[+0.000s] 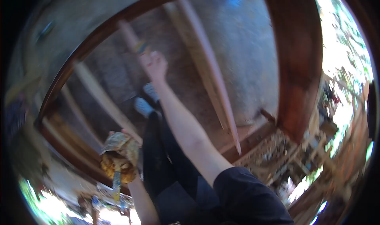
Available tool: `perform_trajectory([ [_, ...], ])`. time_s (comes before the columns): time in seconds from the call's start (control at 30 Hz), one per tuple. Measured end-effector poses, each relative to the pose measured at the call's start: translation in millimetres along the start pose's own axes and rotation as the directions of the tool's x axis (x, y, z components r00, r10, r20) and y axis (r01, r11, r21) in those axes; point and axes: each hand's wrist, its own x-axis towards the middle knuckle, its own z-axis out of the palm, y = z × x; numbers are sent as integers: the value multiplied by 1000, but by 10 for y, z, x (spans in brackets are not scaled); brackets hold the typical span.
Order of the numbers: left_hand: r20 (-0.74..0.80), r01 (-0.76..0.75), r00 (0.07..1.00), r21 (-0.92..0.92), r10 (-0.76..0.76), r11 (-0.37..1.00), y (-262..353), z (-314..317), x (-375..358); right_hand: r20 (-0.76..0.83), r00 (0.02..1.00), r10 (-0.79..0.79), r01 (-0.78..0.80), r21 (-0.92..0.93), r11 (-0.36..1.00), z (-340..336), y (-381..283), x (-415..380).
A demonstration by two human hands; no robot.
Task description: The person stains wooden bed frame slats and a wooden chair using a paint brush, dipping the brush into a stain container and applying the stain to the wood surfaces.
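Note:
My right hand [153, 64] reaches out with fingers curled, at a narrow wooden slat [128, 34] inside a dark red-brown frame [81, 47]. A small yellowish and blue piece [141, 47] shows at its fingertips, too blurred to make out. Lower down, near my legs, my left hand [123, 131] is wrapped around a worn, mottled container [126, 144]. The container tilts so its mouth faces me, and yellow-brown matter coats the inside. A blue and yellow strip [116, 183] hangs over its rim.
Other slats [95, 86] cross the frame, and a long pale slat [209, 62] runs on the right. A wide red-brown board [297, 58] stands beyond it. My shoes [143, 106] are on the floor inside the frame. Wood scraps [277, 155] clutter the lower right.

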Motion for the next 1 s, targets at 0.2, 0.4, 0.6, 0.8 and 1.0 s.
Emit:
perform_trajectory([
  [0.2, 137, 377, 913, 74, -384, 923, 473, -83, 1109, -385, 923, 9, -170, -387, 906, -754, 181, -1032],
  [0.4, 175, 552, 775, 283, -608, 785, 477, 449, 1637, -558, 804, 205, -417, -285, 863, -1641, -25, -2414],
  [0.6, 120, 699, 612, 380, -782, 605, 414, 634, 1925, -846, 522, -108, -778, -524, 346, -2252, -373, -3283],
  [0.8, 84, 761, 502, 429, -861, 486, 435, 781, 2116, -869, 462, -178, -773, -493, 399, -2004, -324, -3139],
  [1.0, 38, 781, 446, 471, -894, 410, 559, 855, 2189, -662, 577, -478, -518, -749, 413, -751, 54, -2083],
])
